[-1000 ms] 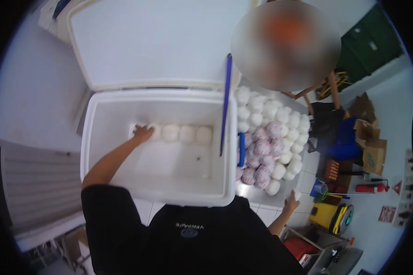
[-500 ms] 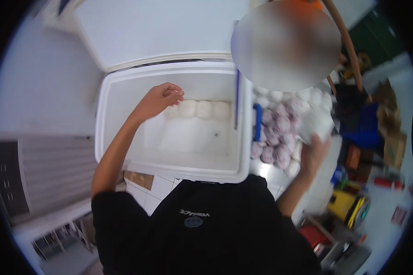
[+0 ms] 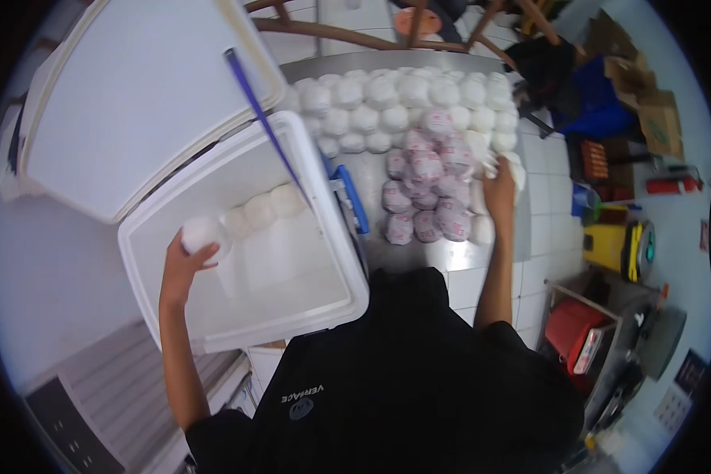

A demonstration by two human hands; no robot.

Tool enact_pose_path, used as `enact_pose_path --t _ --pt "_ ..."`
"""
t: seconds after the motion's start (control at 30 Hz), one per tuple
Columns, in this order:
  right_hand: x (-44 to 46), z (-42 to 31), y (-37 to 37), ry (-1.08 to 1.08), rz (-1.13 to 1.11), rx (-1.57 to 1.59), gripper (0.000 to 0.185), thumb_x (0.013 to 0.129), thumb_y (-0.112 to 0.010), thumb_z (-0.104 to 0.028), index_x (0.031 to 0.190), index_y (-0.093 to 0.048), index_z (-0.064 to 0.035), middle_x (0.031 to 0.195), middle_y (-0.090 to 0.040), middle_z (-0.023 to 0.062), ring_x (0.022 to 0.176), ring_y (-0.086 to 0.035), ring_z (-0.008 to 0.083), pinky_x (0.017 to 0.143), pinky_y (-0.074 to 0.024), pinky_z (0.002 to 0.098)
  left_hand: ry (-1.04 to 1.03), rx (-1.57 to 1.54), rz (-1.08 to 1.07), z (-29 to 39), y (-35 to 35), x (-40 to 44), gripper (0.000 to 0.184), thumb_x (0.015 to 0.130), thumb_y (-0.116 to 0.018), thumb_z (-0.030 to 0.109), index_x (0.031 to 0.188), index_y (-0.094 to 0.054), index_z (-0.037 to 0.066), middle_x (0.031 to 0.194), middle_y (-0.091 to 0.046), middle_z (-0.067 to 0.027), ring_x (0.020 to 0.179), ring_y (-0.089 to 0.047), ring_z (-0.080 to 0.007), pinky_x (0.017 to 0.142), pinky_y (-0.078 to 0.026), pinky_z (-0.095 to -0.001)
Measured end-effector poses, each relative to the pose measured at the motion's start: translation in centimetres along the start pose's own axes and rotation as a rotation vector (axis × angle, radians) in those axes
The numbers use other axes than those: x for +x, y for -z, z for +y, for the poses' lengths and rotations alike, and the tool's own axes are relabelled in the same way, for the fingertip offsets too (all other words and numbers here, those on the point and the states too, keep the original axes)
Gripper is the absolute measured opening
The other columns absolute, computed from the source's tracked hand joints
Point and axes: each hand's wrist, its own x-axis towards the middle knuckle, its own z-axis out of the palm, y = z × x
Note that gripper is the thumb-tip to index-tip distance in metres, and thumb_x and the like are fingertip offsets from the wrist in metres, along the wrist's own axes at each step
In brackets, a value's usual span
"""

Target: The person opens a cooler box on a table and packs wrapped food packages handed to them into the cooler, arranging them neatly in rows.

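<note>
My left hand (image 3: 183,267) reaches into the large white cooler box (image 3: 336,225) with its fingers curled around a white round bundle (image 3: 205,233). Beside that bundle, several similar white bundles (image 3: 259,212) form a row along the cooler's inner far wall. My right hand (image 3: 498,193) is at the right side of the metal table (image 3: 381,257), with its fingers against a white bundle (image 3: 515,169). Whether it grips this bundle is unclear. Left of this hand lies a heap of round bundles in pink-printed white wrapping (image 3: 426,167).
White bundles (image 3: 381,91) sit in rows across the table's far part. The cooler's lid (image 3: 142,95) stands open, with a thin purple stick (image 3: 261,114) near it. Blue handle (image 3: 351,197) lies between cooler and table. A yellow machine (image 3: 612,251) and red container (image 3: 573,322) stand right.
My view has turned right, showing more of the table. My left hand now has a white bundle in the cooler; my right hand has gone from a blurred white bundle to the table's right side.
</note>
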Motion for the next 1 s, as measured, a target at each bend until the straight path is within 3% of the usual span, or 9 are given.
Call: enact_pose_path --t 0.1,0.23,0.3,0.6,0.67,0.8,0.9,0.97,1.0 --pt "-0.8 18.2 -1.5 -0.297 -0.291 -0.499 0.069 0.083 -0.061 -0.048 0.127 -0.053 0.0046 0.124 -0.056 0.0298 0.115 -0.055 0.0431 0.098 -0.0432 0.048 0.23 0.201 0.169 -9.9 3.9 6.6 0.095 0.068 -0.086 0.026 0.137 -0.033 -0.012 0.135 -0.046 -0.0238 0.112 -0.058 -0.0298 0.07 -0.06 -0.0346" --pt "-3.8 17.0 -0.8 -0.967 -0.412 -0.108 0.088 0.075 -0.068 -0.058 0.124 -0.05 0.0121 0.113 -0.062 0.0278 0.103 -0.062 0.0396 0.081 -0.0527 0.0485 0.408 0.298 0.187 -18.1 6.2 12.0 0.092 0.074 -0.082 0.028 0.138 -0.027 -0.01 0.134 -0.044 -0.0225 0.112 -0.057 -0.0294 0.075 -0.061 -0.039" --pt "-5.4 21.8 -2.1 -0.787 -0.318 -0.147 0.085 0.075 -0.069 -0.058 0.122 -0.051 0.0102 0.11 -0.062 0.0223 0.099 -0.061 0.0348 0.069 -0.053 0.0483 0.415 0.255 0.225 -18.7 6.2 12.8 0.087 0.075 -0.082 0.028 0.134 -0.031 -0.012 0.131 -0.045 -0.0241 0.109 -0.058 -0.03 0.073 -0.062 -0.0397" --pt "-8.6 15.1 0.0 -0.875 -0.484 0.144 0.077 0.07 -0.079 -0.045 0.124 -0.047 -0.0012 0.107 -0.059 0.0128 0.094 -0.057 0.0252 0.076 -0.0479 0.0423 0.2 -0.234 0.137 -23.9 4.2 17.4 0.073 0.086 -0.072 0.034 0.135 -0.035 -0.004 0.126 -0.049 -0.0224 0.11 -0.058 -0.0296 0.087 -0.057 -0.039" --pt "-9.2 15.1 0.1 -0.874 -0.475 0.158 0.079 0.068 -0.082 -0.043 0.124 -0.046 -0.0006 0.107 -0.06 0.0121 0.093 -0.059 0.0241 0.07 -0.0485 0.0405 0.366 0.567 0.376 -25.1 3.2 19.5 0.07 0.092 -0.059 0.045 0.137 -0.036 -0.002 0.129 -0.049 -0.0251 0.112 -0.058 -0.0336 0.089 -0.055 -0.0451" --pt "-9.9 13.7 0.4 -0.816 -0.282 0.213 0.072 0.068 -0.082 -0.041 0.12 -0.048 -0.0037 0.1 -0.06 0.0095 0.089 -0.057 0.0213 0.067 -0.0439 0.0362 0.238 0.223 0.411 -22.6 2.5 18.4 0.072 0.095 -0.046 0.054 0.137 -0.038 -0.004 0.134 -0.047 -0.0274 0.115 -0.056 -0.0388 0.094 -0.049 -0.0487" --pt "-9.3 10.5 3.0 -0.758 -0.294 0.194 0.069 0.071 -0.082 -0.037 0.12 -0.048 -0.0029 0.102 -0.06 0.0104 0.091 -0.058 0.0209 0.068 -0.0453 0.035 0.148 0.587 0.301 -28.7 4.9 21.8 0.074 0.095 -0.039 0.057 0.139 -0.039 -0.003 0.133 -0.05 -0.0272 0.117 -0.055 -0.0403 0.096 -0.046 -0.0499" --pt "-8.8 7.4 4.9 -0.743 -0.326 0.186 0.067 0.073 -0.081 -0.035 0.12 -0.047 -0.0024 0.105 -0.06 0.0111 0.093 -0.058 0.021 0.071 -0.0467 0.0351 -0.103 1.418 0.151 -29.8 6.1 23.7 0.066 0.097 -0.039 0.052 0.133 -0.046 -0.003 0.125 -0.057 -0.0258 0.115 -0.056 -0.0403 0.097 -0.046 -0.0465" --pt "-8.2 5.9 5.7 -0.633 -0.324 0.399 0.066 0.076 -0.078 -0.032 0.124 -0.046 -0.0016 0.109 -0.059 0.0123 0.097 -0.058 0.0222 0.077 -0.0478 0.0363 0.013 1.305 0.114 -25.7 5.4 22.0 0.062 0.098 -0.039 0.05 0.132 -0.049 -0.001 0.123 -0.058 -0.0248 0.114 -0.057 -0.0398 0.096 -0.046 -0.0472"
